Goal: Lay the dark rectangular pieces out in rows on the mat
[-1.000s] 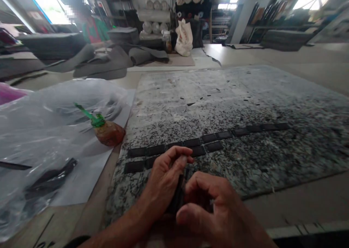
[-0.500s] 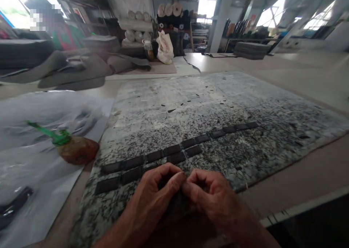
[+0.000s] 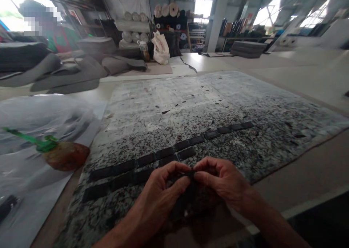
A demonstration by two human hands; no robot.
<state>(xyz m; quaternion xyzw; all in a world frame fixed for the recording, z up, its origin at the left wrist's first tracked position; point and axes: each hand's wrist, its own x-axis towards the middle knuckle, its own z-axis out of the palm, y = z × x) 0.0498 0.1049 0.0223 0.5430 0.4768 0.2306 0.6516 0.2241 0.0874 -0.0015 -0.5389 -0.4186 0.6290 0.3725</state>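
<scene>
My left hand [image 3: 166,188] and my right hand [image 3: 225,175] meet over the near part of a pale board covered in dark marks [image 3: 131,95]. Thumbs and forefingers of both are pinched together on a small dark piece [image 3: 192,174]; fingers cover most of it, so its kind is unclear. Just beyond the hands, flat dark rectangular pieces [image 3: 146,160] lie end to end in a long slanting row. A shorter second row [image 3: 121,181] runs along its near side, partly hidden behind my left hand.
Left of the board sit a brownish round container with a green spout [image 3: 67,156] and clear plastic sheeting [image 3: 32,113]. Small dark scraps [image 3: 165,112] are scattered on the board. Grey material [image 3: 81,73], a white bag [image 3: 160,48] and a person [image 3: 60,37] are farther back.
Both hands have shifted slightly to the right, and the right hand has risen a little. The dark piece now shows between the fingertips. The surroundings have slid left as the view turned.
</scene>
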